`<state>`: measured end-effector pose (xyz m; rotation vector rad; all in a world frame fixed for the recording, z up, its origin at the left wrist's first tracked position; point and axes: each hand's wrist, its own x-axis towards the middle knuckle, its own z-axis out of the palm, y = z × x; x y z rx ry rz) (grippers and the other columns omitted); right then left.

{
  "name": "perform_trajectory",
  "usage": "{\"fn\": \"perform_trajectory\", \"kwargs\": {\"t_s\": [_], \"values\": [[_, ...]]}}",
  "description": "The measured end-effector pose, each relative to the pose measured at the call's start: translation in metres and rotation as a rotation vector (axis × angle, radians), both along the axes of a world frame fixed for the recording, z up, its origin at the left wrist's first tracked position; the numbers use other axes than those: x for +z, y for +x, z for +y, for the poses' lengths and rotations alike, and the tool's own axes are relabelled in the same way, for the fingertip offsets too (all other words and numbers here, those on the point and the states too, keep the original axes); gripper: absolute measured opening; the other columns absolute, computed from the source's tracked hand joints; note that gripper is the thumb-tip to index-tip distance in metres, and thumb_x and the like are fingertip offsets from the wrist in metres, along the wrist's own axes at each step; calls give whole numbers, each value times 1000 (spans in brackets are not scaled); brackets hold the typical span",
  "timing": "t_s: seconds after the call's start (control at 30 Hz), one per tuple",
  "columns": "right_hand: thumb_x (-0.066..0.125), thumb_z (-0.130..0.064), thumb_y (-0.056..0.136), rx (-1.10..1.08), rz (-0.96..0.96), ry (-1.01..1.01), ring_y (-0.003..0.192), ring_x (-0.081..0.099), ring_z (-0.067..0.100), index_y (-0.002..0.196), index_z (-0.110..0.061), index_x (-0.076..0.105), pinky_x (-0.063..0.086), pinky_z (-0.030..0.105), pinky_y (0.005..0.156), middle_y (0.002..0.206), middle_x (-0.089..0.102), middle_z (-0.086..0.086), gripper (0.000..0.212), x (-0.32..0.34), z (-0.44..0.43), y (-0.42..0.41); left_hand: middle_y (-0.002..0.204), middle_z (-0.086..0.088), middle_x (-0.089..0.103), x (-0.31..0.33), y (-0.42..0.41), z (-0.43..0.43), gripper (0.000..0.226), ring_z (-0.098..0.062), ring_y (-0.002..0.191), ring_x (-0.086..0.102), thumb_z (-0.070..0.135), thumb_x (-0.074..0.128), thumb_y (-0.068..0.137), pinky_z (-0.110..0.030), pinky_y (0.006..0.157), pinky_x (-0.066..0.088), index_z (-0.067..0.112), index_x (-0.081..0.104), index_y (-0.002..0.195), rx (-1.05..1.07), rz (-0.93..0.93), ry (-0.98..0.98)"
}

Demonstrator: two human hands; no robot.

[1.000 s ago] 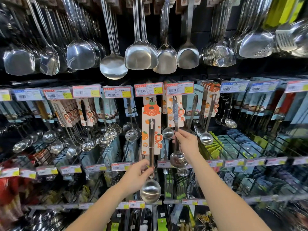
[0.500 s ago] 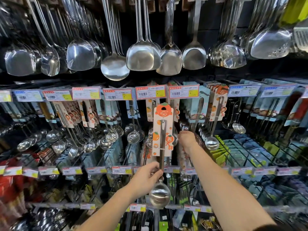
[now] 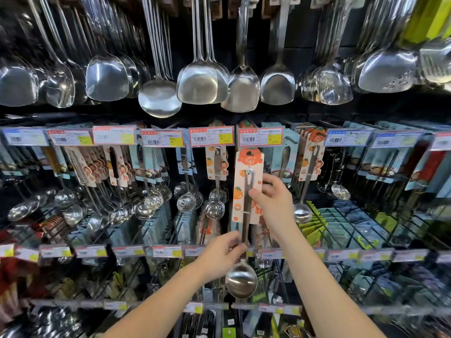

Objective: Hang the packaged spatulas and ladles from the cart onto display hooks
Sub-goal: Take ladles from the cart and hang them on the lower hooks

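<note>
- Nearest the camera, two bare forearms reach up and forward toward a wall of hanging kitchen tools.
- The left hand pinches the steel handle of a packaged ladle just above its bowl, thumb and fingers closed on the shaft.
- The right hand is higher, its fingers closed on the right edge of the ladle's card, thumb pressed on the front of it.
- That card is white and orange with fruit pictures; it stands upright, its top just below a price tag with a yellow patch. Whether the card's hole is on a hook cannot be told.
- Just to the left, under a neighbouring price tag, hang carded slotted spoons of the same orange print.
- Just to the right of the held card hang more orange carded ladles.
- Farther up, a row of large unpackaged steel spatulas and a round ladle hangs from the top of the display.
</note>
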<state>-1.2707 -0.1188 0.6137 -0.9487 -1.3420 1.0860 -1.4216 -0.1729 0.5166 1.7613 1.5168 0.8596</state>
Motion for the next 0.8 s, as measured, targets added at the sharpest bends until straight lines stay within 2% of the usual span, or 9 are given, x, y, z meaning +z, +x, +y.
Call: {"fn": "perform_trajectory", "kwargs": {"t_s": [0.07,0.17,0.2,0.33,0.43,0.5,0.6,0.7,0.8], "values": [[70,-5,92,-26,0,14,87,75,10,119,-28,62,58,29,75,98,79,-3,36,3,10,0,84,-4,69,6,4,5,14,-23,79,68,34,58,103,-44,77,60,31,58,90,8,-8,22],[70,-6,92,-56,7,46,88,75,11,121,-27,63,60,34,81,95,79,-5,37,7,21,0,81,4,68,15,11,12,14,-2,68,60,34,59,104,-32,76,54,40,56,91,23,-4,58],[69,-6,92,-58,9,56,88,75,11,122,-27,63,60,33,82,96,79,-5,37,9,23,1,83,3,70,17,13,14,12,-2,68,61,34,59,104,-32,78,55,40,57,94,32,-5,64],[69,-8,92,-74,27,67,91,75,11,128,-22,62,61,34,85,99,79,-4,39,12,33,1,77,-3,71,21,16,20,24,-31,72,68,36,58,103,-49,79,60,54,57,86,46,-23,45],[69,-11,93,-70,7,66,91,74,10,132,-21,59,59,34,87,93,79,-4,41,13,42,-1,82,-11,72,25,18,23,24,-28,67,66,35,58,103,-49,77,59,52,58,87,56,-31,50],[69,-12,94,-82,-21,75,91,74,11,134,-19,57,59,36,88,91,79,-3,43,11,46,-3,86,-9,73,27,18,24,21,-30,76,71,31,57,104,-45,78,58,46,57,90,70,-22,50],[68,-13,94,-93,-35,82,95,74,17,139,-17,55,59,40,90,98,79,1,47,6,50,-4,87,-9,74,27,19,26,22,-27,76,72,30,57,105,-47,82,60,44,58,89,79,-20,24],[68,-12,94,-114,-42,83,90,73,12,136,-18,58,59,34,84,100,77,-1,44,0,52,-2,88,-13,73,19,22,28,26,-18,68,66,32,57,104,-52,81,60,52,57,87,55,-16,26],[68,-11,93,-117,-55,81,85,69,-2,134,-19,60,54,20,76,104,74,-7,42,-1,54,2,91,-16,72,12,22,30,25,-30,73,69,37,57,103,-55,80,60,59,55,90,63,-6,36]]}}
